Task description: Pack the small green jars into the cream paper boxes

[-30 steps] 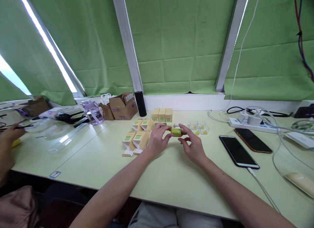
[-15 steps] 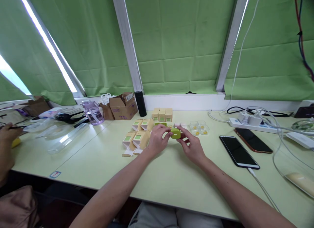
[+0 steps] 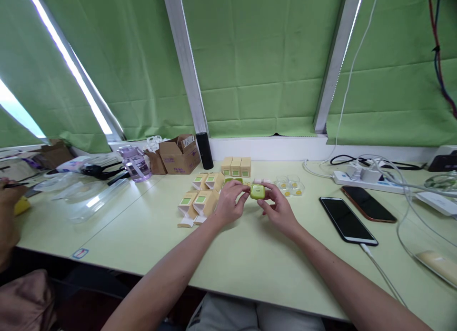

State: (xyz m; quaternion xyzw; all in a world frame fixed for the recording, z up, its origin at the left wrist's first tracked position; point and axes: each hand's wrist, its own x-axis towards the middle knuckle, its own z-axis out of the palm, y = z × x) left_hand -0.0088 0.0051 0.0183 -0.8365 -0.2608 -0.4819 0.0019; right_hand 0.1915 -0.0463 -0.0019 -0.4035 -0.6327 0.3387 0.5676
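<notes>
A small glossy green case [image 3: 257, 191] with rounded corners is held just above the table between both hands. My left hand [image 3: 232, 200] pinches its left edge with the thumb and fingertips. On the opposite edge, the fingers of my right hand [image 3: 279, 208] are closed, the thumb at its lower side. Several cream boxes with green labels [image 3: 201, 202] lie to the left of my left hand, the front ones with flaps open. Behind my hands stand three closed cream boxes [image 3: 235, 166]. Beyond my right hand are clear round containers with yellow spots [image 3: 291, 185].
Two phones [image 3: 348, 220] [image 3: 368, 203], a power strip [image 3: 371, 181] and cables lie at right. Toward the left are a purple bottle [image 3: 134, 163], a cardboard box [image 3: 179, 155], a black cylinder [image 3: 204, 150] and clear plastic packaging [image 3: 98, 200]. Another person's hand [image 3: 10, 193] holds a pen-like object at far left.
The green case has tilted so that more of its glossy top face shows, and it has moved slightly up and right. At far left, the other person's hand has shifted.
</notes>
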